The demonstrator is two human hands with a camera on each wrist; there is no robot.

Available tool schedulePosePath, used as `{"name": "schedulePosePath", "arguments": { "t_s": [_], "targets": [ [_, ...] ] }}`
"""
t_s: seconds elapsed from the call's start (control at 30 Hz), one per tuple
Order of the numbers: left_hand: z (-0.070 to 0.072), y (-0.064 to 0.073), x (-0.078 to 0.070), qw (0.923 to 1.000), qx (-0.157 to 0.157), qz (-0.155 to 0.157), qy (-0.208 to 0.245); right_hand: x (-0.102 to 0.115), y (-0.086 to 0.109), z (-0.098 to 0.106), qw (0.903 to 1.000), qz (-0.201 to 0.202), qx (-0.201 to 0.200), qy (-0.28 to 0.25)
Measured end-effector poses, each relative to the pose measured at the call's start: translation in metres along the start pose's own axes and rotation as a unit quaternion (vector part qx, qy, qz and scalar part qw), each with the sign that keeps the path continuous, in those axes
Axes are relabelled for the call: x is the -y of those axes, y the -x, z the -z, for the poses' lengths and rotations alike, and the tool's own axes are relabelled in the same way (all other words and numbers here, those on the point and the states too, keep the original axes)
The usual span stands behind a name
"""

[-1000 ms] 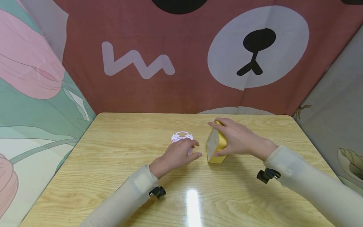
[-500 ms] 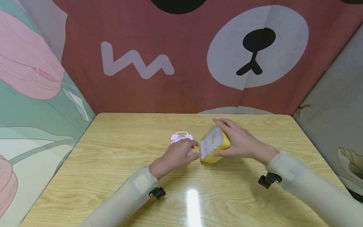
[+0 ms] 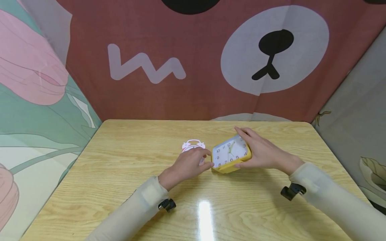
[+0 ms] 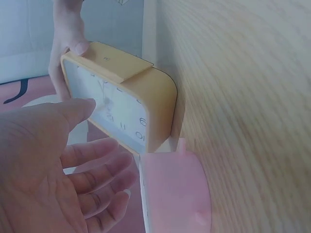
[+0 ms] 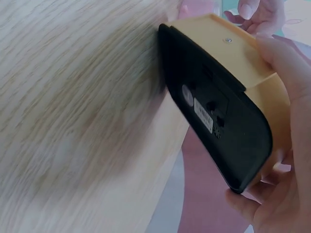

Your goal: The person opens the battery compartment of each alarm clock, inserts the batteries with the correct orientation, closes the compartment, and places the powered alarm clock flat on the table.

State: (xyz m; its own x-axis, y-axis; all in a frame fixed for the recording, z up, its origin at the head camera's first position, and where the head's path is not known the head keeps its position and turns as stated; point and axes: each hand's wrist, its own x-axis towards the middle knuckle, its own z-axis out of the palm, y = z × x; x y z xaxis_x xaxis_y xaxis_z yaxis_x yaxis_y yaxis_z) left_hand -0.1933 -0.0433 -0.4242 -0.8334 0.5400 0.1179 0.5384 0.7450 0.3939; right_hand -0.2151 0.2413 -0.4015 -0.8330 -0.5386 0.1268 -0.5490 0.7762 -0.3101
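Observation:
My right hand (image 3: 263, 150) grips a yellow rectangular alarm clock (image 3: 230, 152) by its right end, thumb on one long side and fingers on the other. The clock leans, right end raised and left end low near the table, with its white numbered dial facing up and toward me. Its black back (image 5: 214, 107), with a label and knobs, shows in the right wrist view. Just left of it, a pink twin-bell alarm clock (image 4: 177, 194) is mostly hidden in the head view behind my left hand (image 3: 188, 164). The left fingers are loosely bent before that clock; contact is unclear.
Both clocks are on a light wood table (image 3: 120, 160) with a bright light reflection near its front. A brown cartoon bear cloth (image 3: 199, 97) hangs along the back edge. Floral cloths (image 3: 36, 110) hang at the sides.
My right hand has turned and tipped the yellow clock, bringing its dial from sideways to facing me. The hand has shifted slightly right. My left hand stays in place.

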Motion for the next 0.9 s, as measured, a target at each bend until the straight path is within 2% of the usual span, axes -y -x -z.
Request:
{"name": "schedulePosePath", "arguments": {
  "t_s": [0.47, 0.67, 0.9],
  "targets": [
    [-0.001, -0.001, 0.001, 1.0, -0.001, 0.0, -0.01, -0.016, 0.011, -0.012, 0.9989, -0.03, 0.029, 0.023],
    [0.0, -0.003, 0.0, 0.9999, 0.007, 0.007, -0.01, -0.023, 0.015, -0.02, 0.9985, -0.036, 0.035, 0.019],
    [-0.001, -0.004, -0.002, 1.0, 0.003, 0.0, -0.005, -0.028, 0.018, -0.028, 0.9981, -0.04, 0.046, 0.005]
  ]
}}
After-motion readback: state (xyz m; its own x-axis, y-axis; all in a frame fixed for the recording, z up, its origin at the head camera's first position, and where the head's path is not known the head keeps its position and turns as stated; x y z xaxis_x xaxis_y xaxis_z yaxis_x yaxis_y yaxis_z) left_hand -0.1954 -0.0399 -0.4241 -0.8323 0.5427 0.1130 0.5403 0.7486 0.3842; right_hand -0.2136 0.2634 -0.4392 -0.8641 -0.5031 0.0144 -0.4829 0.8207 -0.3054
